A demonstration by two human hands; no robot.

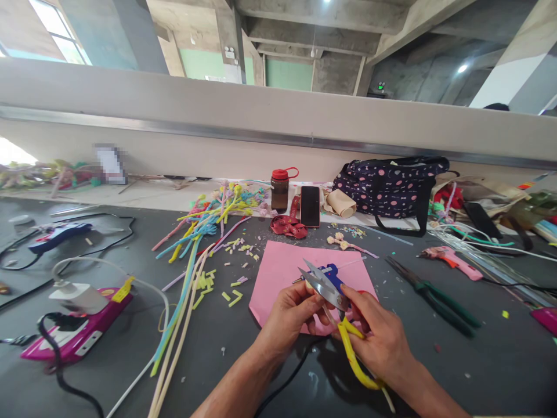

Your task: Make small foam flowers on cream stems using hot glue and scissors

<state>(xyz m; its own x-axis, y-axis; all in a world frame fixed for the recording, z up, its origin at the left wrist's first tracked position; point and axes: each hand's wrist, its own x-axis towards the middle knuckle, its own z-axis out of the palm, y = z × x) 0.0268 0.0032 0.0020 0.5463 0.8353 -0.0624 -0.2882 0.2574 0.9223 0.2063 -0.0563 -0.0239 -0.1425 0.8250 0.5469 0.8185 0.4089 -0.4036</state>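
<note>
My right hand (380, 331) is closed around the yellow-handled scissors (361, 368). Their metal blades stand apart and point up and to the left, over my left fingertips. My left hand (293, 313) pinches a pale pipe cleaner (389, 402), whose tail passes under the scissors and my right hand toward the lower right. A small cream end of it shows at the blades; my fingers hide most of the rest. Just beyond both hands, a blue glue gun (333, 276) lies on a pink sheet (278, 264), partly covered by the blades.
Long pipe cleaners (185, 302) and cut yellow pieces (204, 281) lie left. A power strip (104, 313) with cables sits farther left. Green-handled pliers (439, 296) and a pink glue gun (452, 260) are right. Behind stand a bottle (279, 194), a phone (310, 206) and a bag (383, 186).
</note>
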